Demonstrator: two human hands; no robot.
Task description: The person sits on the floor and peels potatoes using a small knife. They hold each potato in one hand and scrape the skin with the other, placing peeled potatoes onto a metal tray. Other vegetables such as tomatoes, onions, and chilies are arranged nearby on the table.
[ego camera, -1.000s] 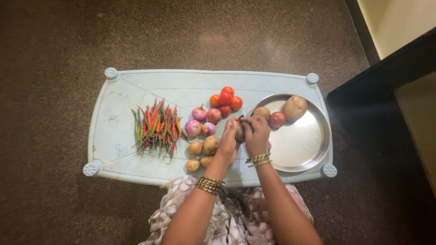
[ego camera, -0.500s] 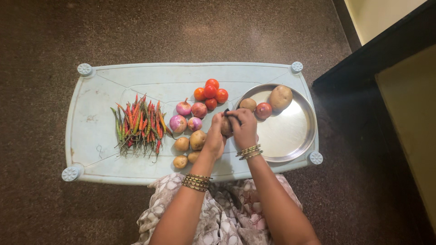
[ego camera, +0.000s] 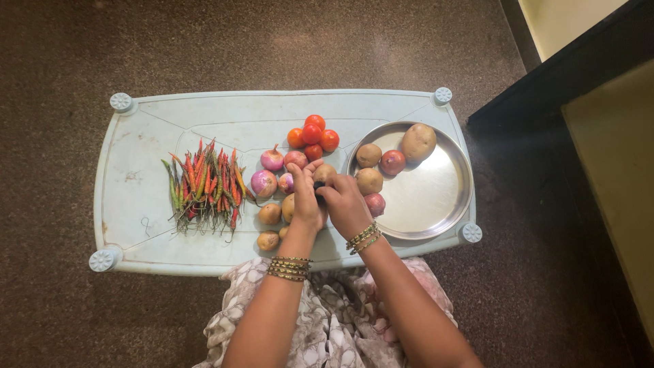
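My left hand (ego camera: 304, 202) and my right hand (ego camera: 346, 204) meet over the middle of a pale blue plastic table (ego camera: 150, 197). Between their fingertips is a brown potato (ego camera: 326, 172), cupped from the left by my left hand. My right hand grips a small dark tool (ego camera: 318, 185) against it. A pile of potatoes (ego camera: 270, 214) lies just left of my left hand, partly hidden beneath it. To the right, a steel plate (ego camera: 436, 197) holds three potatoes (ego camera: 369, 180) and two red onions (ego camera: 392, 162).
Red onions (ego camera: 264, 182) and a cluster of tomatoes (ego camera: 313, 135) lie beyond the hands. A heap of red and green chillies (ego camera: 204, 187) is at the left. Dark speckled floor surrounds the table; a dark ledge (ego camera: 558, 75) runs at the right.
Both hands have shifted left, off the plate's rim, still together around the potato. This uncovers a potato and an onion on the plate's near-left side.
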